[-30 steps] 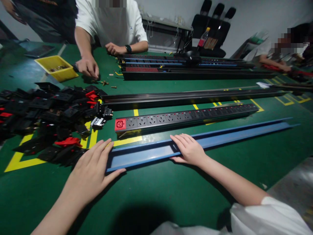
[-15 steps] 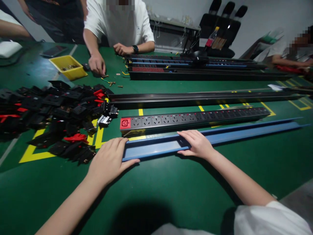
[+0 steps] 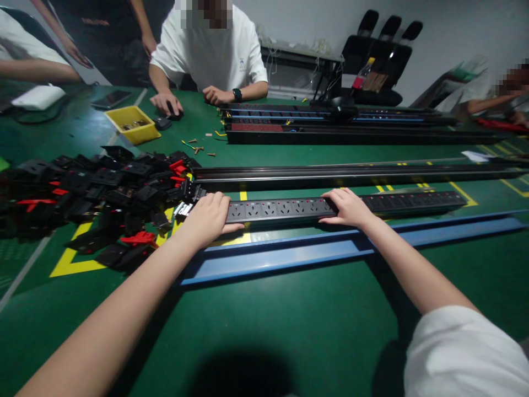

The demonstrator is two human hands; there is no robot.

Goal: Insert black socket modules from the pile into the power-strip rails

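Note:
A long black socket strip [image 3: 285,209] lies across the green table, with a row of outlets facing up. My left hand [image 3: 209,218] is wrapped over its left end and hides the red socket there. Further right along the same strip, my right hand [image 3: 346,208] grips it with thumb in front and fingers behind. Nearer to me, a blue channel [image 3: 281,263] rests on the table with its hollow side up, passing beneath my forearms. Neither hand holds the channel.
Loose black and red socket modules [image 3: 107,176] are heaped at the left. Behind the strip lie a black rail [image 3: 351,173] and more strips [image 3: 330,135]. A yellow bin [image 3: 134,125] with small parts stands near a person's hand [image 3: 167,103] across the table.
Both my hands have let go of the blue channel and moved away from me onto the black socket strip. The channel sits slightly further left. The person opposite has a small black piece under the fingers.

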